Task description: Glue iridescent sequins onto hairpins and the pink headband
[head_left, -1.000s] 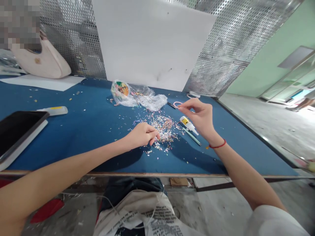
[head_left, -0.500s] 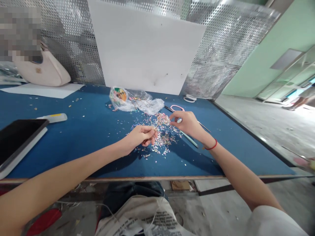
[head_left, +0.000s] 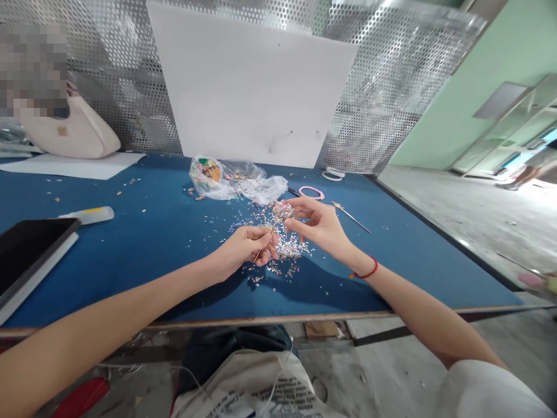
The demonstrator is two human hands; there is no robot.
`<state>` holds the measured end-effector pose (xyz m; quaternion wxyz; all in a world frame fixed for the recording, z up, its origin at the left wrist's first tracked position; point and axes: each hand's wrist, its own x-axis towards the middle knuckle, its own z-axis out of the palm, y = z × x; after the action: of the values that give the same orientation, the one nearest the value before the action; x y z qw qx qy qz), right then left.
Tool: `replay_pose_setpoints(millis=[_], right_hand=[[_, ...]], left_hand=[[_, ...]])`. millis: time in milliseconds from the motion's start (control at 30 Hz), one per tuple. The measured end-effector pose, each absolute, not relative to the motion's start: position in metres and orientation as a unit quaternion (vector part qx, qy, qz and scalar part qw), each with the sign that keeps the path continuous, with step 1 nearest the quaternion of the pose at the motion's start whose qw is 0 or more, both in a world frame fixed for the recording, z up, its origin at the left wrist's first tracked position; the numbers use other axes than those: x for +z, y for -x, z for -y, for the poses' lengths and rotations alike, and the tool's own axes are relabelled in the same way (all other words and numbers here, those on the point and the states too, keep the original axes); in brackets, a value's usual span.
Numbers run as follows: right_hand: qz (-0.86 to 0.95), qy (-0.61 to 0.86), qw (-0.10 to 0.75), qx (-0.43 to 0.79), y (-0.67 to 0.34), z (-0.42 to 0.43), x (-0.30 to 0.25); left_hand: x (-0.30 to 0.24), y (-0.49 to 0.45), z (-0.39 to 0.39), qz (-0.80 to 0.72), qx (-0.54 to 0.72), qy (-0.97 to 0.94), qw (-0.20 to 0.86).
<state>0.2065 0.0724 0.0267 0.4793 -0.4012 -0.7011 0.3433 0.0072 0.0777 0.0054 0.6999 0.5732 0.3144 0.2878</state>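
Note:
My left hand point(head_left: 248, 247) is closed in a pinch on a thin stick point(head_left: 257, 256) whose lower end pokes out below the fingers. At the stick's upper end is a rounded, sparkly cluster point(head_left: 282, 210) of pinkish, multicoloured bits. My right hand point(head_left: 324, 227) curves round the right side of that cluster, thumb and fingers apart; whether the fingertips touch it, I cannot tell. Beneath both hands, loose sequin-like flakes point(head_left: 290, 249) lie scattered in a pile on the blue tabletop point(head_left: 174, 273).
Behind the hands lies a clear plastic bag point(head_left: 256, 184) with decorated sticks. Pink-handled scissors point(head_left: 311, 193) and a thin metal rod point(head_left: 354, 219) lie to the right. A dark tablet-like slab point(head_left: 35, 255), a glue bottle point(head_left: 89, 215) and a pale handbag point(head_left: 73, 130) are at the left.
My right hand has moved slightly left and opened its thumb and fingers around the cluster. It now covers the pale green tool on the table. The left hand keeps its pinch.

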Motion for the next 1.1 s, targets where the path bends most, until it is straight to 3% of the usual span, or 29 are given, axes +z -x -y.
replay_pose_setpoints(millis=[600, 933, 1100], right_hand=[[0.637, 0.385, 0.475, 0.47, -0.208, -0.075, 0.027], [0.643, 0.423, 0.507, 0.389, -0.205, -0.07, 0.03], [0.623, 0.427, 0.505, 0.417, -0.206, -0.071, 0.033]], left_hand=[[0.006, -0.007, -0.078, -0.305, 0.275, -0.594, 0.691], [0.004, -0.007, -0.078, -0.302, 0.264, -0.612, 0.682], [0.004, -0.007, -0.079, -0.299, 0.263, -0.621, 0.675]])
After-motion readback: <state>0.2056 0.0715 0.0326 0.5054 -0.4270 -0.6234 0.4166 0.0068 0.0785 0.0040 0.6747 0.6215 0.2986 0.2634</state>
